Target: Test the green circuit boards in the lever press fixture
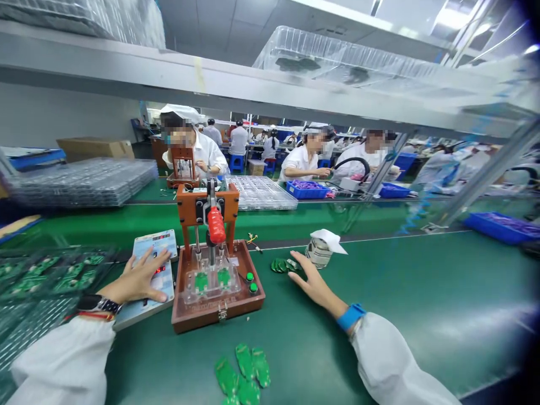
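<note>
My left hand (pixel 143 275) lies with spread fingers over a white meter box (pixel 155 245) whose red digits partly show. Right of it stands a brown test fixture (pixel 219 315) with a red-handled toggle clamp (pixel 216 225) and two green circuit boards under a clear plate (pixel 212 280). My right hand (pixel 310 278), fingers apart and apparently holding nothing, reaches beside a small stack of green boards (pixel 283 265). Whether its fingertips touch the stack I cannot tell. Nearer to me, several loose green boards (pixel 242 374) lie on the green mat.
A small container with white paper (pixel 321 248) stands beyond my right hand. Trays of boards (pixel 50 270) sit at left, with stacked clear trays (pixel 84 181) behind. A white shelf beam (pixel 253 84) crosses overhead. Co-workers sit opposite, near a blue bin (pixel 307 191).
</note>
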`<state>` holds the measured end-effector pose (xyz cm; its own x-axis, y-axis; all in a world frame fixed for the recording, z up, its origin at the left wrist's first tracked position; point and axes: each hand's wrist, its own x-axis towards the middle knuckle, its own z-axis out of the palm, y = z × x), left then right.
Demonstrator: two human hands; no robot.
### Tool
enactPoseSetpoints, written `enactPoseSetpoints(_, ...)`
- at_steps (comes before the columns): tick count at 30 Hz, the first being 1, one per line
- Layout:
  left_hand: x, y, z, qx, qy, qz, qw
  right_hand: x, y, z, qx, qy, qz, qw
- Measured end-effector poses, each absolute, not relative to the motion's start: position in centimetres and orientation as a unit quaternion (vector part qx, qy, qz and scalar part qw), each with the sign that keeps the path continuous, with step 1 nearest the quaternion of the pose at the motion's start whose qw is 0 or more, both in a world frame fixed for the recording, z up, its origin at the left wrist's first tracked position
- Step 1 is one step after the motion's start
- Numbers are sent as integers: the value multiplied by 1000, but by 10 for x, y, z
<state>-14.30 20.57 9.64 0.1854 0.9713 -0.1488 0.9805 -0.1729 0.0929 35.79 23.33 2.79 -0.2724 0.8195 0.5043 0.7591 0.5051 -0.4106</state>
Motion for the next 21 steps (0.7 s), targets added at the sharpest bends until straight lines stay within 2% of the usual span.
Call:
enactPoseSetpoints(4,-151,210,93,771,631,4,83,339,250,33,-498,-836,35,229)
enactPoseSetpoints(7,-163,214,94,770,631,29,88,328,261,40,-473,-859,21,195)
enactPoseSetpoints(12,-182,214,104,757,641,30,127,322,265,42,-454,-867,35,202)
enactPoseSetpoints(21,-192,215,98,749,651,76,92,319,260,41,-447,-856,39,256)
